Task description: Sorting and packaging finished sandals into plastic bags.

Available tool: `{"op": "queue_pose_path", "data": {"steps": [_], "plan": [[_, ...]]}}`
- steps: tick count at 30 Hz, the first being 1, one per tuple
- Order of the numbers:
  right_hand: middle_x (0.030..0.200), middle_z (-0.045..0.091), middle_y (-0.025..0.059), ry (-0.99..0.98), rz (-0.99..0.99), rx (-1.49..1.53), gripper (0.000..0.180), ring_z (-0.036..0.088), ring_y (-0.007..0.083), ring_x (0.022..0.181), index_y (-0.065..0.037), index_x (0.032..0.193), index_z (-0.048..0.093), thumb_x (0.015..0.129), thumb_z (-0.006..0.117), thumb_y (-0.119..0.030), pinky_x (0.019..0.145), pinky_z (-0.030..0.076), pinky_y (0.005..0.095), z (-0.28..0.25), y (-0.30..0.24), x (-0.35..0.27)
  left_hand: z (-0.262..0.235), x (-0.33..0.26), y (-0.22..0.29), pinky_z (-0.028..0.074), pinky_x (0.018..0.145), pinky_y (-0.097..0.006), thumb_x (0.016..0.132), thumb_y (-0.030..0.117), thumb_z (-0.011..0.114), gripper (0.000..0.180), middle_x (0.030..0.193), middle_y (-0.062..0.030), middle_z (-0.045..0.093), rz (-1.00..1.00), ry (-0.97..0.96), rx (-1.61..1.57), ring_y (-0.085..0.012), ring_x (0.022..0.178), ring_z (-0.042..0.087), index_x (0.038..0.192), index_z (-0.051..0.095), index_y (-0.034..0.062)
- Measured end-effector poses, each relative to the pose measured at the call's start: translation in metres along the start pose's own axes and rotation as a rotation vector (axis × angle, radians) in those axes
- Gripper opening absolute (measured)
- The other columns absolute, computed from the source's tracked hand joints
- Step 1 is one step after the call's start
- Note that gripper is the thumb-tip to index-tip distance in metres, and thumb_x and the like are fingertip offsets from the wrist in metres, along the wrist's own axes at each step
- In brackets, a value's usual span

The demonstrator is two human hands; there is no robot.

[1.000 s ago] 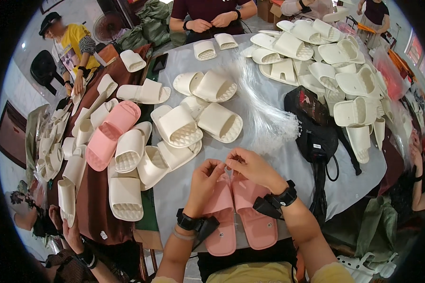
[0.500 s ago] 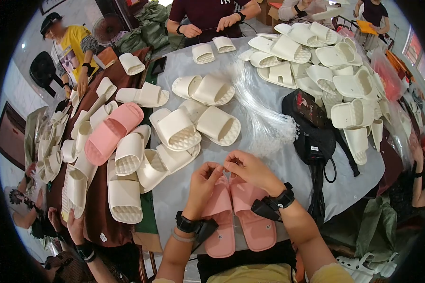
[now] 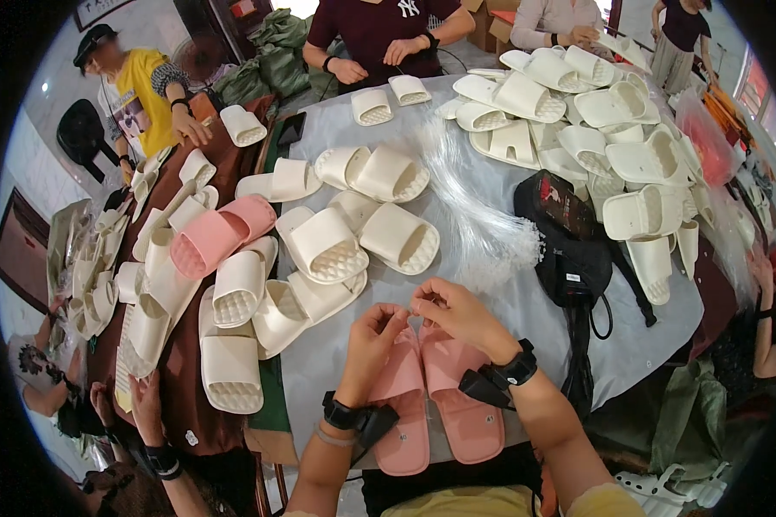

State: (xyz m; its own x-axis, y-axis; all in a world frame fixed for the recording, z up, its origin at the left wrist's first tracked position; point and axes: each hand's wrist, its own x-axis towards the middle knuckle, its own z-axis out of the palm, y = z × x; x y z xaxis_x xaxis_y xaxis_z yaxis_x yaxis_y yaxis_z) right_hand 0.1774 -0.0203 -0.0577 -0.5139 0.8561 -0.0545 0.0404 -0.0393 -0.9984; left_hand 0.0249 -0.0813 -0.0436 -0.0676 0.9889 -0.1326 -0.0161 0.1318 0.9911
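Observation:
A pair of pink slide slippers (image 3: 403, 438) lies side by side in front of me, with the open heels toward my body. My left hand (image 3: 372, 349) is closed in a pinch over the far end of the left slipper. Just right of it, my right hand (image 3: 459, 317) also pinches, with its fingertips almost meeting the left ones. Whatever lies between the fingertips is too thin or too hidden to make out. Beyond my hands, a bundle of clear plastic strands (image 3: 478, 228) is spread on the grey table cover (image 3: 483, 332).
Cream slippers (image 3: 326, 241) lie left of the strands, and a big pile of them (image 3: 642, 159) rises at the right. A black bag (image 3: 569, 250) sits by that pile. Another pink slipper (image 3: 211, 239) rests on the brown-covered table (image 3: 203, 345). Several people work around the tables.
My hands hold nearly the same pinch over the pink pair. On the left, the other pink slipper and nearby cream ones have shifted slightly right. The yellow-shirted person's hand has moved right.

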Motion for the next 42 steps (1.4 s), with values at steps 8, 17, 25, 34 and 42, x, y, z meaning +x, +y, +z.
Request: {"op": "queue_pose_path", "data": {"steps": [8, 17, 25, 34, 42], "plan": [[0.079, 0.058, 0.0044, 0.000, 0.002, -0.022, 0.023, 0.054, 0.0101, 0.065, 0.001, 0.093, 0.053, 0.084, 0.055, -0.020, 0.055, 0.046, 0.0237, -0.0001, -0.0013, -0.0007, -0.0018, 0.0030, -0.0055, 0.036, 0.054, -0.016, 0.086, 0.023, 0.056, 0.020, 0.074, 0.0034, 0.055, 0.022, -0.010, -0.020, -0.0021, 0.062, 0.045, 0.090, 0.057, 0.0030], [0.080, 0.057, 0.0034, -0.028, 0.062, 0.028, 0.023, 0.053, 0.0089, 0.066, 0.000, 0.094, 0.053, 0.085, 0.054, -0.021, 0.052, 0.047, 0.0231, 0.0012, -0.0063, -0.0028, -0.0028, 0.0045, -0.0079, 0.037, 0.051, -0.016, 0.086, 0.022, 0.057, 0.019, 0.074, 0.0036, 0.054, 0.016, -0.002, 0.015, -0.0023, 0.062, 0.047, 0.090, 0.057, 0.0034], [0.080, 0.057, 0.0035, 0.002, 0.037, 0.042, 0.023, 0.054, 0.0090, 0.067, 0.001, 0.093, 0.053, 0.085, 0.055, -0.020, 0.053, 0.047, 0.0235, 0.0000, -0.0045, -0.0010, -0.0012, 0.0038, -0.0070, 0.035, 0.051, -0.016, 0.086, 0.022, 0.057, 0.019, 0.074, 0.0042, 0.054, 0.025, -0.013, -0.048, -0.0022, 0.061, 0.046, 0.089, 0.058, 0.0034], [0.080, 0.058, 0.0043, -0.052, 0.008, -0.027, 0.023, 0.054, 0.0099, 0.066, 0.000, 0.095, 0.053, 0.085, 0.055, -0.020, 0.059, 0.046, 0.0243, 0.0005, -0.0035, -0.0014, -0.0009, 0.0021, -0.0004, 0.036, 0.052, -0.016, 0.085, 0.021, 0.057, 0.018, 0.074, 0.0038, 0.054, 0.009, -0.009, -0.022, -0.0025, 0.062, 0.046, 0.090, 0.058, 0.0035], [0.079, 0.059, 0.0037, 0.063, -0.031, 0.016, 0.021, 0.054, 0.0093, 0.066, 0.001, 0.092, 0.055, 0.084, 0.056, -0.018, 0.059, 0.045, 0.0233, 0.0025, -0.0049, -0.0018, -0.0002, 0.0019, -0.0021, 0.036, 0.052, -0.016, 0.085, 0.022, 0.057, 0.019, 0.074, 0.0040, 0.054, 0.016, 0.007, 0.004, -0.0023, 0.061, 0.045, 0.090, 0.058, 0.0037]]}}
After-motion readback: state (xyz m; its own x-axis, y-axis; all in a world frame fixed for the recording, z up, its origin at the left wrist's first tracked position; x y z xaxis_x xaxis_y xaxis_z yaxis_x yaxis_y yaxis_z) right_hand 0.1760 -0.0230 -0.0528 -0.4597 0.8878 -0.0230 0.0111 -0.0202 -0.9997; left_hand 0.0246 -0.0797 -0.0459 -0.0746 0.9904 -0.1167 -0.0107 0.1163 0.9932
